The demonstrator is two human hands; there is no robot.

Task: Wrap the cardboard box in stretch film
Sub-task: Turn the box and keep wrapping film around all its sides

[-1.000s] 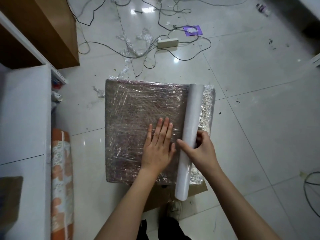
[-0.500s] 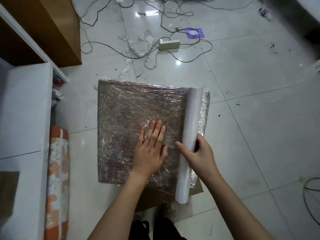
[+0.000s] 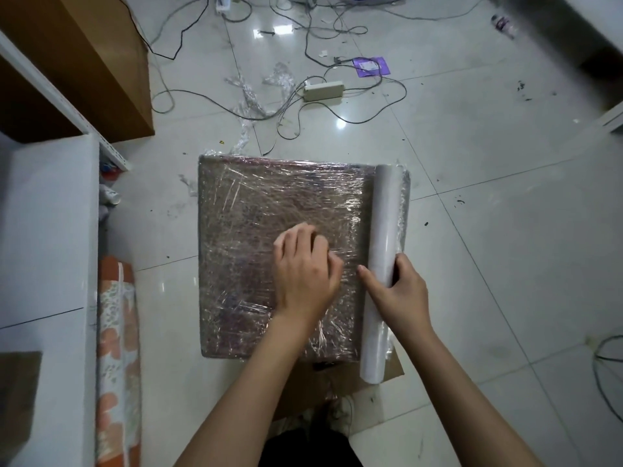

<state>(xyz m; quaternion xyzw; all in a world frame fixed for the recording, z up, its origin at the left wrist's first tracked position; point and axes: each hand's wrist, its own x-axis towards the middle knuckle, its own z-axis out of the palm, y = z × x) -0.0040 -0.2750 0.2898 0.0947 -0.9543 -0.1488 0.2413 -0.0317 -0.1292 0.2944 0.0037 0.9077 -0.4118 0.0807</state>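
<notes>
- Head view: the cardboard box (image 3: 269, 230) is seen lying flat on the tiled floor (image 3: 472, 197), its top face covered in wrinkled, shiny stretch film.
- The film roll (image 3: 382, 264) is laid along the box's right edge, one end reaching the box's far corner and the other overhanging its near edge.
- The roll is gripped by the right hand (image 3: 399, 291) at about the middle of its length, with the thumb laid along the side facing the box's centre and the fingers curled round the outer side.
- The left hand (image 3: 303, 267) is held on top of the box, right of its centre and just beside the roll; its fingers are bent inward against the film, though whether film is pinched between them cannot be told.
- A flat piece of cardboard (image 3: 394, 370) is seen under the box's near right corner.
- Beyond the box's far edge, scraps of film (image 3: 249, 102), tangled cables and a white power strip (image 3: 323, 91) are scattered.
- To the box's left, a patterned orange roll (image 3: 116, 348) is laid beside a white cabinet (image 3: 43, 230).
</notes>
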